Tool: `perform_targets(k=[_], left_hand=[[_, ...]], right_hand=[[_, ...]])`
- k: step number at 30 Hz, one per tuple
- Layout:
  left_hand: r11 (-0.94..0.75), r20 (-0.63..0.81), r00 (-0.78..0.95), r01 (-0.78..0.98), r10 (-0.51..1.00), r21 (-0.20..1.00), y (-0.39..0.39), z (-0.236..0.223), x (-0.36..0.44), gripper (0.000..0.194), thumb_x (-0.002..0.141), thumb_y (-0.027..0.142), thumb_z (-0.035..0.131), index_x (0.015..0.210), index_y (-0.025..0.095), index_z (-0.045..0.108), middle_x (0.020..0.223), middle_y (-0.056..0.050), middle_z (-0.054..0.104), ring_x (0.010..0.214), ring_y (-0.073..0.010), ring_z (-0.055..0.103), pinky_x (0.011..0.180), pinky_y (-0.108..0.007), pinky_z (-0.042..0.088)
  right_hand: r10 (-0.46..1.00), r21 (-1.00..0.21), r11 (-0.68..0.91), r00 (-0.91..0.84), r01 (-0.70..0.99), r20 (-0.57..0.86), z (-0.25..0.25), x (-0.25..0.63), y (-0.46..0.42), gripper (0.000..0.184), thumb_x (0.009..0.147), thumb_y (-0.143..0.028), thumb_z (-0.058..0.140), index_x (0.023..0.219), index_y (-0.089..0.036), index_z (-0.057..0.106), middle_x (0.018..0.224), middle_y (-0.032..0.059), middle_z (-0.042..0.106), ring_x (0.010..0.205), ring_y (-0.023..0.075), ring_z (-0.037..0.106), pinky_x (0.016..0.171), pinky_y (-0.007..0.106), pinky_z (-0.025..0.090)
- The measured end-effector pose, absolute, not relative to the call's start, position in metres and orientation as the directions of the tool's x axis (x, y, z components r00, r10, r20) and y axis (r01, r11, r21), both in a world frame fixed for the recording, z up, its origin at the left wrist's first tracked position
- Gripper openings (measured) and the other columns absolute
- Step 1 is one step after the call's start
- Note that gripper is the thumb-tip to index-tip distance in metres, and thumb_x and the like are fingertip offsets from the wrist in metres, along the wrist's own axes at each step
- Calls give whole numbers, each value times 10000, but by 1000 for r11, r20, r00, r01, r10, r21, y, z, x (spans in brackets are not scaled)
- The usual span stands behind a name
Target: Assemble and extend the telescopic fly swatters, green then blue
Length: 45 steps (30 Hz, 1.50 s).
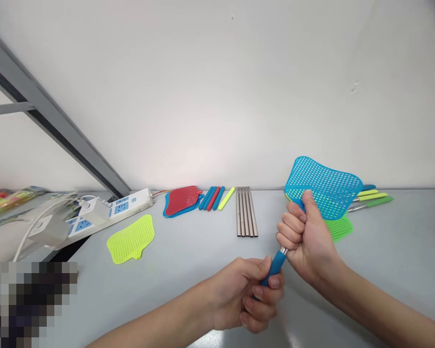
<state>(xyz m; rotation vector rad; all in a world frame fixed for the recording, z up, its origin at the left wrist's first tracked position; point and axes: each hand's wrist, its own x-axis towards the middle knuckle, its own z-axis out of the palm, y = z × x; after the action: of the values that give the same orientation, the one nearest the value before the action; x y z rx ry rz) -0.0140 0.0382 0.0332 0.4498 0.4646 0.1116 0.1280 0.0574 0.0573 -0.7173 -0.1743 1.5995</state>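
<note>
Person's L hand (253, 295), 5 o'clock, has fingers clamped on blue grip (275, 267); R hand (306, 237), approx 4 o'clock, is clamped round shaft (283, 250), thumb at neck of blue swatter head (326, 186), 3 o'clock, above tbl (203, 261). Steel tubes (246, 212): R hand's 10 o'clock. Yellow head (132, 239): 8 o'clock.

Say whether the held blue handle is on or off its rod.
On: the metal rod enters the blue handle below the right hand; its depth is hidden.
</note>
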Motion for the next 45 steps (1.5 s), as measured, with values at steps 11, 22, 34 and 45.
perform_targets(k=[11,22,34,45], left_hand=[[207,-328,582,266,744,941,41,28,-7,421,839,502,276,738,145,474,580,30,390,471,-66,338,436,-191,269],[713,-501,750,57,431,699,31,31,-6,346,823,510,342,688,192,345,523,77,205,376,-37,115,344,-156,87],[963,-284,948,-65,141,262,35,21,-12,311,877,378,283,678,164,388,515,62,168,374,-53,89,329,-159,75],[832,-386,869,-50,309,553,38,17,-9,334,826,487,367,784,167,452,566,59,293,407,-51,262,389,-175,203]], right_hand=[[969,-603,-21,133,-797,-209,59,125,55,489,757,-568,418,505,-183,252,414,-87,138,353,51,101,321,195,114],[939,-484,-216,-45,-848,-341,49,126,58,491,764,-558,413,509,-187,218,417,-95,71,370,54,20,340,210,20],[929,-429,-274,-121,-861,-350,48,127,58,461,786,-516,412,514,-188,236,424,-102,74,362,47,16,318,185,18],[923,-444,-348,-217,-826,-318,47,126,59,462,771,-532,424,517,-182,263,427,-96,106,361,44,43,308,166,85]])
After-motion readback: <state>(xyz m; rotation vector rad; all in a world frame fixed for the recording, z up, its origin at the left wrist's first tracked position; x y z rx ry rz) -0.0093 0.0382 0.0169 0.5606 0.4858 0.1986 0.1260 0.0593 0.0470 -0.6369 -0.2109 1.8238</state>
